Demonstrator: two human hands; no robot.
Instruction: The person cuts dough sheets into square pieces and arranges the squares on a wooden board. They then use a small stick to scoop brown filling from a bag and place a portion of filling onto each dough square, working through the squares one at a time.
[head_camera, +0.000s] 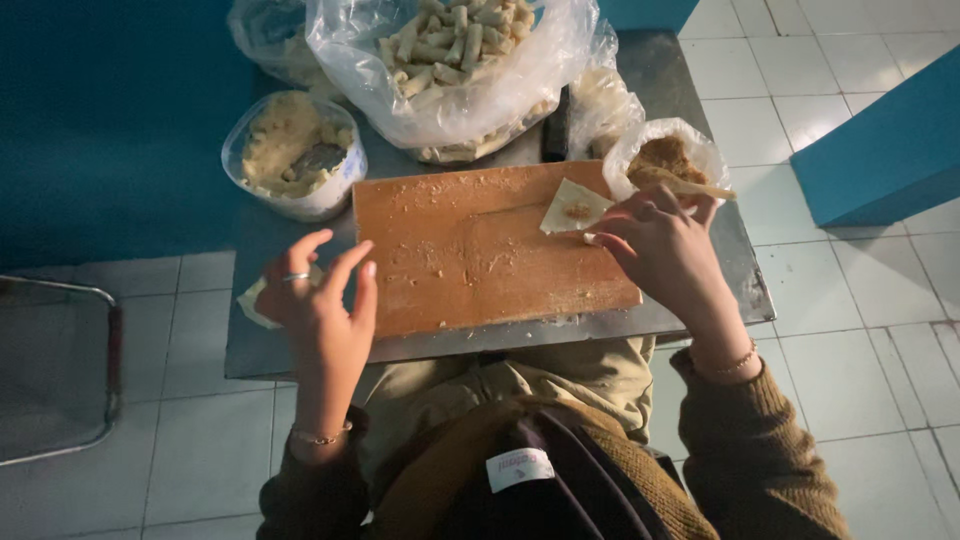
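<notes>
At two o'clock on the wooden board (480, 250), a square pastry wrapper (574, 206) lies flat with a dab of filling at its centre. The right hand (660, 245) touches its near corner while gripping a wooden stick (700, 186) that points to three o'clock, over a bag of filling (665, 155). My guess: the thin sheet could tear or spill if that corner is pulled too hard. The left hand (320, 300) hovers at eight o'clock, fingers spread, grasping nothing, above spare wrappers (252, 300).
</notes>
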